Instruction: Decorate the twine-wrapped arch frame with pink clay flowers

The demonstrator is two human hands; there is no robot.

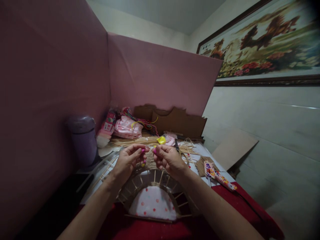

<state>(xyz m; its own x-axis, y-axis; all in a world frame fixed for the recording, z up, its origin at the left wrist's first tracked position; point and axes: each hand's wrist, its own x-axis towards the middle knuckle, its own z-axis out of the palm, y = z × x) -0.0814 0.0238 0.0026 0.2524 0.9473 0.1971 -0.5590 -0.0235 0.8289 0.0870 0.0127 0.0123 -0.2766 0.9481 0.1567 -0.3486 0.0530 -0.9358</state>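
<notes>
My left hand (130,160) and my right hand (168,160) meet above a half-round frame of thin wooden sticks (152,181). Both hands are closed in a pinch, fingertips almost touching. What they pinch is too small to name. The fingernails are painted pink. The stick frame lies on a red cloth (150,230), arched over a white piece with red dots (153,203). Behind the hands lies a bundle of thin sticks (132,141).
A purple lidded jar (83,140) stands at the left by a pink partition (50,83). Pink bags (127,126), a small yellow piece (161,140), cardboard pieces (177,121), scissors (181,151) and a flower-patterned glue gun (218,176) crowd the back and right.
</notes>
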